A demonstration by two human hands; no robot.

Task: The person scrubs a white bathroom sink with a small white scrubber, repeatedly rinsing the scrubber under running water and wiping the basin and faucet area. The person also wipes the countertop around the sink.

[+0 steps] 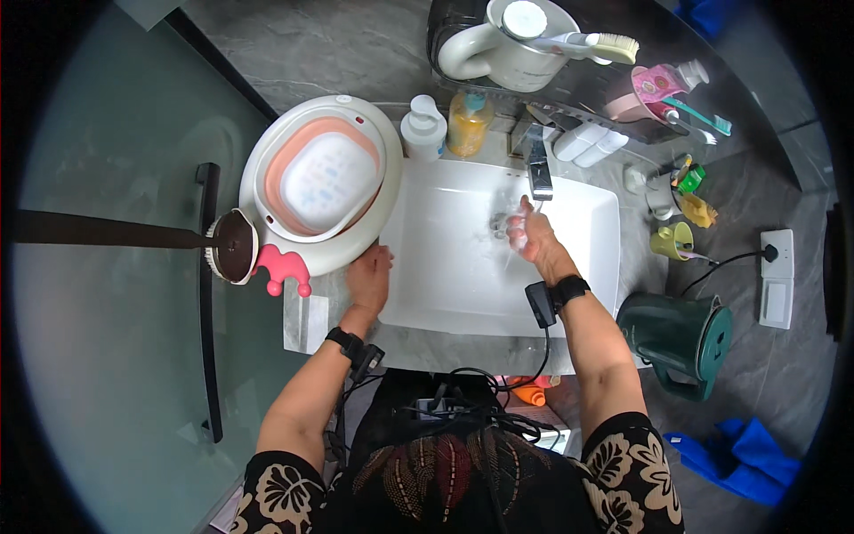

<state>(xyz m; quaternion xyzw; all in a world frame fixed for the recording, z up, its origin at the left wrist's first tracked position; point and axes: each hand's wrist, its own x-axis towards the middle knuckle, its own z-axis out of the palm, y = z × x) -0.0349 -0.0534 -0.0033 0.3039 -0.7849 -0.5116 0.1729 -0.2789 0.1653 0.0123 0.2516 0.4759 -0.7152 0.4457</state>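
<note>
Under the chrome tap (539, 169), my right hand (532, 236) is wet, its fingers loosely bent and apart, over the drain of the white sink (445, 285). Water runs about the fingers, and I see no object in them. My left hand (368, 278) rests at the sink's left rim, just below the stacked wash basins, its fingers loosely bent with nothing visible in them. The large pale basin (253, 191) holds a smaller white and peach folding basin (329, 182). A pink crown-shaped piece (283, 267) sticks out near the large basin's lower left.
A white pump bottle (423, 129) and a yellow soap bottle (469, 125) stand behind the sink. A shelf above bears a white mug (525, 53) with brushes. At right are a yellow cup (672, 240) and a green kettle (672, 338). A glass door (116, 356) borders the left.
</note>
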